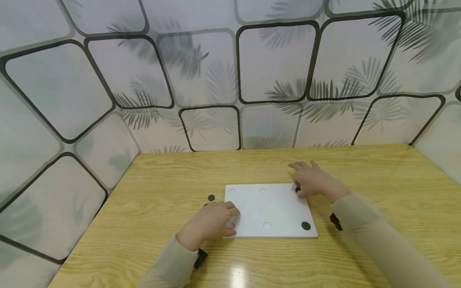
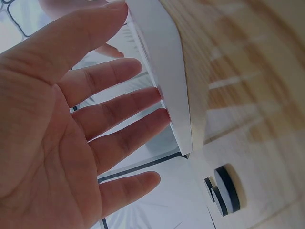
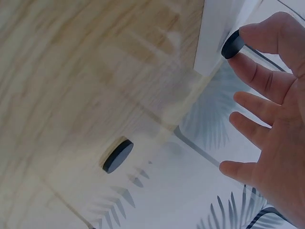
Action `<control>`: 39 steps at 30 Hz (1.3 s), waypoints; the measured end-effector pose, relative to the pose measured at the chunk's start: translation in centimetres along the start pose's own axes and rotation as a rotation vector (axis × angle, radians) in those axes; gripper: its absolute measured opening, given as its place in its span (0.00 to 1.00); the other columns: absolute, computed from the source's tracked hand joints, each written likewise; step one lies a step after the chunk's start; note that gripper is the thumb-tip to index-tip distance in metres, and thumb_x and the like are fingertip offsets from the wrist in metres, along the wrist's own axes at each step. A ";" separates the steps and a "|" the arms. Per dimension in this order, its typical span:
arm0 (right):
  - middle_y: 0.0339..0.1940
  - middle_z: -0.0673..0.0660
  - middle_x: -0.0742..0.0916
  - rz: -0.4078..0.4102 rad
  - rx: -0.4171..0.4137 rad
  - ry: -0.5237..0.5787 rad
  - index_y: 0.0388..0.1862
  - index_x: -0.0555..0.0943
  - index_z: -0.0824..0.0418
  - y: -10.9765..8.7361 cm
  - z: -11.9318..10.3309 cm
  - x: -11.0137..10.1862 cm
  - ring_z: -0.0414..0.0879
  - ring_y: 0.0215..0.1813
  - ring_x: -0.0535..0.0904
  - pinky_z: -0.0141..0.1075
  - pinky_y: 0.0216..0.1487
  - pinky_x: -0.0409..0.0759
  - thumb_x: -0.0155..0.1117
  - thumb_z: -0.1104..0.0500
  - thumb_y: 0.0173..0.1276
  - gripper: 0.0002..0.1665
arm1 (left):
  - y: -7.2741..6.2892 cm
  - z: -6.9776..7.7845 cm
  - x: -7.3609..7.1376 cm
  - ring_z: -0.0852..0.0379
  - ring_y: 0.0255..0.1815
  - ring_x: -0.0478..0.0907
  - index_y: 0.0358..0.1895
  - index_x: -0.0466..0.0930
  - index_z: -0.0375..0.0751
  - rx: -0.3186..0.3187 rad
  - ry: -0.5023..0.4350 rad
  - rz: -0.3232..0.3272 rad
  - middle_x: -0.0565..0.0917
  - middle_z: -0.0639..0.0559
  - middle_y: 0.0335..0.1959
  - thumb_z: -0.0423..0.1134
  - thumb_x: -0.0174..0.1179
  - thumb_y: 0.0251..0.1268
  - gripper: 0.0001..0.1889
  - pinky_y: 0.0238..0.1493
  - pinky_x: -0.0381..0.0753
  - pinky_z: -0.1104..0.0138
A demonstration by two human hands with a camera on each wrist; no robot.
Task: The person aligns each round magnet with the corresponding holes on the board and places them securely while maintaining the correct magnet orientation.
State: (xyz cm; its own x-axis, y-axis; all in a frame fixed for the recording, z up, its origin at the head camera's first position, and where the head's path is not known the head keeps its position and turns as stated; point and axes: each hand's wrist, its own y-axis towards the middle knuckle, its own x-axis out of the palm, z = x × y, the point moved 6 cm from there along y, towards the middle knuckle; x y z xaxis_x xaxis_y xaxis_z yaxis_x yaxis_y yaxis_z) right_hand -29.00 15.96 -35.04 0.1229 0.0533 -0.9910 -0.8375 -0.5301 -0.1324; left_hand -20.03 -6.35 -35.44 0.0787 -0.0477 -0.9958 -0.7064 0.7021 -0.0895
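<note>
A white rectangular board (image 1: 273, 208) with shallow round recesses lies on the table. At its far right corner my right hand (image 1: 315, 182) pinches a black disc (image 3: 232, 45) between thumb and index finger, the other fingers spread away. This disc is close over the corner recess. My left hand (image 1: 210, 221) rests at the board's left edge, fingers fairly straight, with no disc in its grasp; in the left wrist view its fingertips (image 2: 161, 117) are right at the board's side. Another black disc (image 1: 305, 226) sits at the near right corner of the board.
Left of the board, black discs lie on the wooden table (image 1: 162, 224); one disc (image 1: 211, 197) shows fully, another is partly behind my left hand. The right wrist view shows a loose disc (image 3: 118, 156) on the table. A patterned wall covering (image 1: 275, 64) borders the far side.
</note>
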 end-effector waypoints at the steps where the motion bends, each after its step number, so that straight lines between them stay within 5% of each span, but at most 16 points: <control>1: 0.62 0.68 0.65 0.000 -0.001 0.005 0.11 0.70 0.52 0.1 0.0 0.0 0.65 0.63 0.54 0.68 0.53 0.46 0.64 0.61 0.43 0.12 | 0.0 0.0 0.0 0.60 0.37 0.74 0.45 0.77 0.46 0.000 0.000 0.000 0.77 0.56 0.39 0.50 0.64 0.49 0.20 0.38 0.73 0.68; 39: 0.61 0.68 0.66 -0.037 -0.016 -0.035 0.10 0.71 0.52 0.8 -1.1 -0.2 0.64 0.62 0.57 0.67 0.53 0.49 0.65 0.61 0.52 0.16 | 0.0 0.1 0.0 0.60 0.36 0.74 0.44 0.77 0.46 -0.015 0.019 -0.008 0.76 0.56 0.38 0.51 0.64 0.48 0.20 0.36 0.73 0.70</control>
State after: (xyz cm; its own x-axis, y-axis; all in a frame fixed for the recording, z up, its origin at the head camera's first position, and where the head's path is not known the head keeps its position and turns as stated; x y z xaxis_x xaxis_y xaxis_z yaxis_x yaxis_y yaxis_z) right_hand -29.14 14.58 -34.95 0.1346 0.1025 -0.9856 -0.8244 -0.5403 -0.1687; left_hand -19.96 -6.34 -35.42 0.0707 -0.0671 -0.9952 -0.7161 0.6911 -0.0975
